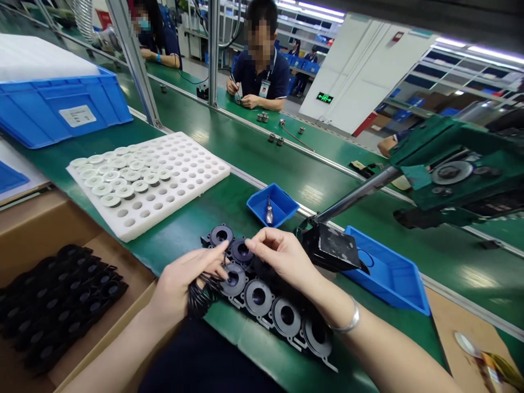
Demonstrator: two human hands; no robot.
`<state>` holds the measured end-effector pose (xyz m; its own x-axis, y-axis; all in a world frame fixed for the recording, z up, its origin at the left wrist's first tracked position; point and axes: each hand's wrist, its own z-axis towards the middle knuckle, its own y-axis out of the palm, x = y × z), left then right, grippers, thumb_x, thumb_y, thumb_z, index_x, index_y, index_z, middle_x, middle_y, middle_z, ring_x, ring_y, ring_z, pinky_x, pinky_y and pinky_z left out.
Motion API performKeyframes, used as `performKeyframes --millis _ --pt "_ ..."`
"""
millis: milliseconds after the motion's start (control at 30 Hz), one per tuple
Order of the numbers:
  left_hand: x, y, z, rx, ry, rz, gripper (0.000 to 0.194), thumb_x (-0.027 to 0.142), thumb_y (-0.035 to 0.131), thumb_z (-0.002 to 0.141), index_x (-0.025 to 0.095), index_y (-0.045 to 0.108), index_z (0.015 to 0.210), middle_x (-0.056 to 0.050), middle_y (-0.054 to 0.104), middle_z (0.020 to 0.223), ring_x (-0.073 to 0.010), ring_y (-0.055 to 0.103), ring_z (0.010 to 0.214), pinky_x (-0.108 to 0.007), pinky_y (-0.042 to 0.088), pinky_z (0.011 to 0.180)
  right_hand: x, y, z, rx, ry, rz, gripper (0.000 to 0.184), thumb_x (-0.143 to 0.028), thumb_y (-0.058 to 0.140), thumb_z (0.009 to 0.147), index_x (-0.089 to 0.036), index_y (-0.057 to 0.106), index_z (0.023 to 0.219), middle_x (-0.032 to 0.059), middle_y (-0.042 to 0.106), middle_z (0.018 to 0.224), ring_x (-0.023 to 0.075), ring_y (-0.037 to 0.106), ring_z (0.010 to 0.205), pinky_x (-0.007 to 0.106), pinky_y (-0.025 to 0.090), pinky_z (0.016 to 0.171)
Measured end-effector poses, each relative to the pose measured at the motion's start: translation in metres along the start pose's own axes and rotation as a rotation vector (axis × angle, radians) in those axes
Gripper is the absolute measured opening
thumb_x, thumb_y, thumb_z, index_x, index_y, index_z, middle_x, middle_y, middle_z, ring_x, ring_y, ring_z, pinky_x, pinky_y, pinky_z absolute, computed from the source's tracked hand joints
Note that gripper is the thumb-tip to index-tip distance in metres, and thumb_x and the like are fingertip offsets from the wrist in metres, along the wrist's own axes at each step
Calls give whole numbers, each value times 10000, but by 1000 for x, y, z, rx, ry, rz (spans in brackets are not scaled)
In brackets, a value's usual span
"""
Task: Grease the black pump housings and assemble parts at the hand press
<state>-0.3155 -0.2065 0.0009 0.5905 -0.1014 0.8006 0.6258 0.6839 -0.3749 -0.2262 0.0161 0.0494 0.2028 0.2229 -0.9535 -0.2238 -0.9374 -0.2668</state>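
Note:
My left hand (180,278) is closed around a bunch of thin black rings (201,299), its index finger reaching over the round black housings. These black housings (258,297) with grey round faces and dark centre holes stand in two rows on the green bench; part of the back row is hidden under my right hand (282,254). That hand is closed in a pinch, thumb and index fingertip at the rim of a back-row housing (242,250). Whatever lies between those fingertips is too small to make out.
A white foam tray (184,158) carries several pale discs (123,174). Small blue bins (282,191) and a longer blue bin (393,273) sit beyond my hands, near a black block on a green machine arm (446,169). A cardboard box (94,262) holds black parts. Co-workers sit opposite.

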Motion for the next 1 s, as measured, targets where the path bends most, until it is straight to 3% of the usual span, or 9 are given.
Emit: performKeyframes --millis 67,133,233,333,500,633,833,1000 --pt "1 -5 4 105 -17 50 409 175 514 990 245 600 1383 -67 763 1032 -199 732 954 -308 616 878 8 -5 8 71 -44 -243 331 -452 673 882 -157 636 736 1 641 695 97 527 614 237 412 604" --pt "-1 -6 9 107 35 166 373 164 550 972 231 643 1328 -71 748 1128 -204 711 1058 -323 595 960 16 -9 16 75 -89 -457 269 -365 634 916 -159 653 744 23 684 752 118 580 667 252 437 648" --pt "-9 0 16 -101 201 378 371 165 554 970 164 620 1336 -106 666 1340 -213 637 1237 -365 518 1107 23 -9 23 61 -142 -592 224 -299 618 923 -161 645 748 34 675 765 136 585 698 271 430 672" --pt "-15 9 21 -269 333 541 345 157 519 985 91 608 1311 -134 653 1364 -213 602 1293 -416 460 1167 27 -7 25 64 -186 -644 191 -257 613 921 -161 620 755 31 638 754 135 559 696 275 408 669" --pt "-15 10 25 -384 379 650 355 162 503 992 96 585 1331 -127 647 1372 -216 556 1345 -459 438 1184 33 -7 25 32 -267 -689 118 -237 613 930 -164 607 838 22 626 808 129 558 736 268 427 702" --pt "-15 6 25 -387 393 647 350 157 506 990 99 587 1326 -130 637 1383 -210 539 1363 -450 430 1191 36 -12 23 21 -384 -764 92 -240 583 963 -157 615 942 36 634 871 143 578 804 276 461 747" --pt "-16 6 26 -436 391 687 393 167 470 1006 104 540 1388 -133 562 1476 -213 479 1417 -435 416 1198 28 -24 21 -152 -720 -1143 297 -172 410 1022 -154 635 1216 97 626 983 184 543 830 318 480 743" --pt "-15 9 24 -495 374 744 412 135 415 1011 89 525 1405 -133 530 1507 -224 424 1457 -438 371 1224 16 -36 16 -293 -862 -1294 258 -170 451 998 -73 685 1050 92 613 875 202 504 776 345 478 721"
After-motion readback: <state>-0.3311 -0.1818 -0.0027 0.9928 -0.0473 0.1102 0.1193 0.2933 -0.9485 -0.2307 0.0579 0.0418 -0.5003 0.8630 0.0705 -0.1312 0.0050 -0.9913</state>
